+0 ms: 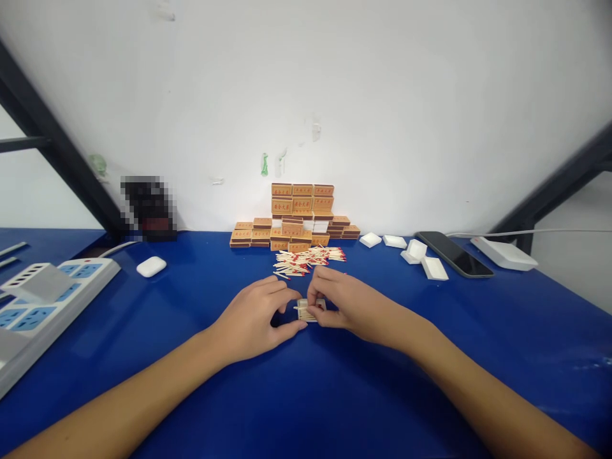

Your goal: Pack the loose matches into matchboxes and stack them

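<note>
A small white matchbox tray (301, 318) with matches in it lies on the blue table in front of me. My left hand (262, 315) holds the tray's left end between thumb and index finger. Over the tray's right part, my right hand (338, 299) has thumb and fingertips pinched on matches, whose pale ends point left; how many is hidden by the fingers. Just beyond my hands lies a loose pile of red-tipped matches (306, 260). Stacked matchboxes (302, 205) with orange labels stand behind the pile, against the wall.
Several white trays (435, 268) lie at the back right, beside a dark phone (454, 254) and a white flat device (504, 253). On the left are a white earbud case (152, 266) and a power strip (62, 312). A blurred dark object (150, 207) stands at the back left.
</note>
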The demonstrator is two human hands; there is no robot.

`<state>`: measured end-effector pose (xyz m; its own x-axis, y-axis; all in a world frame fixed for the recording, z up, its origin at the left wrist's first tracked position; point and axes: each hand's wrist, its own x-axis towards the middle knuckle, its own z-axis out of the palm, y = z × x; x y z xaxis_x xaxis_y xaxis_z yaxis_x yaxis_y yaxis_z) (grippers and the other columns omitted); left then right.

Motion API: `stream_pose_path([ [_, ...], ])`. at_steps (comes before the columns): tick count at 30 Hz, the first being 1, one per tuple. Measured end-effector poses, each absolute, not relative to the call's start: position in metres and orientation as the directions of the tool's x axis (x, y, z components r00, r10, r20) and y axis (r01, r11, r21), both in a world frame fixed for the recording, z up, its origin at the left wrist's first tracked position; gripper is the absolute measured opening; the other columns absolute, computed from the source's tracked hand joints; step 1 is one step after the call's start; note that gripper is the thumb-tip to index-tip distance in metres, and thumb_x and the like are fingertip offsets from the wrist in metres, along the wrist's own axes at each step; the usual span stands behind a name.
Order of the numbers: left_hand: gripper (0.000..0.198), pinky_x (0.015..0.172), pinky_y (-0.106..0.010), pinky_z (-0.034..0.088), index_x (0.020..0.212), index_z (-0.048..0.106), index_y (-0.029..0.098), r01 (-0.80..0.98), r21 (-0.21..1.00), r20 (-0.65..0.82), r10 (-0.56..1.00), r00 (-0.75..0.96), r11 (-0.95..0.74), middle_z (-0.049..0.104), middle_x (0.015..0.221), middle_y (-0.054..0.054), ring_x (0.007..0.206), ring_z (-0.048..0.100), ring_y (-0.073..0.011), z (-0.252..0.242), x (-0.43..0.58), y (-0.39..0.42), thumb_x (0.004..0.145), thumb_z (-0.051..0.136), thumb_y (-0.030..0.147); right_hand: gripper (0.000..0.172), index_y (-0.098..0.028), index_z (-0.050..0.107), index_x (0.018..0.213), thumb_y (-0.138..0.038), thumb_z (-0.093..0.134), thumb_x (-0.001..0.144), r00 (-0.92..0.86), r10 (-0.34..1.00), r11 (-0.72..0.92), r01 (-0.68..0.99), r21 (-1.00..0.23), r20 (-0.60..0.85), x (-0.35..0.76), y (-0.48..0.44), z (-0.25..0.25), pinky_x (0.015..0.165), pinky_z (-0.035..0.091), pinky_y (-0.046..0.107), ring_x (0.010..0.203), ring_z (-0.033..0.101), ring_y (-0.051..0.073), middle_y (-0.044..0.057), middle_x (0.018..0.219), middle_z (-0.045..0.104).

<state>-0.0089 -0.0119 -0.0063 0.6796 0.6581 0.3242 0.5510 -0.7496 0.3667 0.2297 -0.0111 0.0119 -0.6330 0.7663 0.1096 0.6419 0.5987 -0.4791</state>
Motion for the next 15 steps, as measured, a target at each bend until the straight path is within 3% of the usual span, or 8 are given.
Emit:
stream_pose_path([
  [7,0.024,0.074,-0.034,0.047,0.110,0.070,0.021,0.556,0.364,0.334,0.662,0.671,-0.747,0.063,0.082,-0.001,0.083,0.058,-0.0204,-0.0050,-0.0098,-0.0123,0.093,0.072,0.038,0.008,-0.021,0.068,0.096,-0.027,0.065,0.099,-0.616,0.785,0.588,0.705,-0.397,0.069,0.2351,-0.0118,0.0160,0.070,0.044,0.028,0.083,0.059,0.017,0.005,0.104,0.062],
  [15,0.025,0.075,-0.034,0.047,0.110,0.070,0.020,0.558,0.358,0.327,0.660,0.676,-0.749,0.063,0.083,-0.001,0.084,0.059,-0.0211,-0.0069,-0.0097,-0.0120,0.092,0.075,0.037,0.009,-0.021,0.067,0.096,-0.026,0.062,0.102,-0.619,0.777,0.607,0.689,-0.396,0.114,0.2362,-0.0133,0.0150,0.073,0.045,0.030,0.087,0.060,0.017,0.004,0.103,0.063],
])
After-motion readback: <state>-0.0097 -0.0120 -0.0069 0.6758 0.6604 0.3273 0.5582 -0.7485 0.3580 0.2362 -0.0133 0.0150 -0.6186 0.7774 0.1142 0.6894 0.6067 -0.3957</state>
